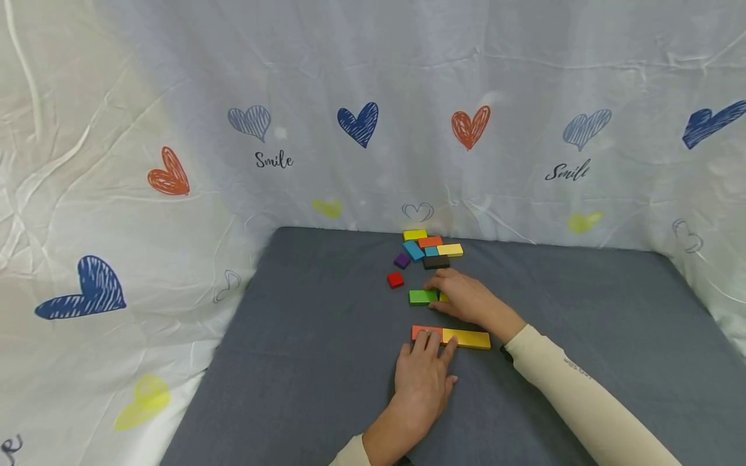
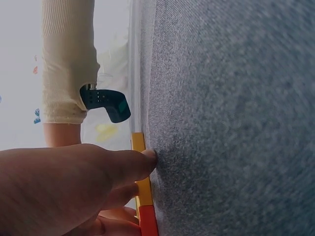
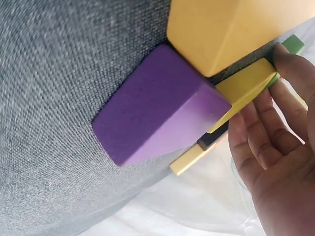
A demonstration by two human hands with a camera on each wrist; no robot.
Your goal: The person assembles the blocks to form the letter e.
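My left hand (image 1: 424, 375) rests its fingertips on the red-orange block (image 1: 417, 331) and the orange-yellow block (image 1: 473, 340), laid end to end in the front row. The left wrist view shows one digit across the near side of the orange-yellow block (image 2: 144, 192). Behind that row, my right hand (image 1: 463, 294) pinches around the joint between a green block (image 1: 422, 298) and a yellow block (image 1: 444, 297), thumb on the near side. The right wrist view shows more of this yellow block (image 3: 246, 88), with a purple block (image 3: 160, 110) at its other end, which my hand hides from the head view.
A small red block (image 1: 395, 279) and a small purple block (image 1: 402, 260) lie left of a black block (image 1: 436, 262). Several yellow, orange and blue blocks cluster behind them near the back edge of the grey table (image 1: 315, 323). A white curtain (image 1: 408, 52) hangs behind.
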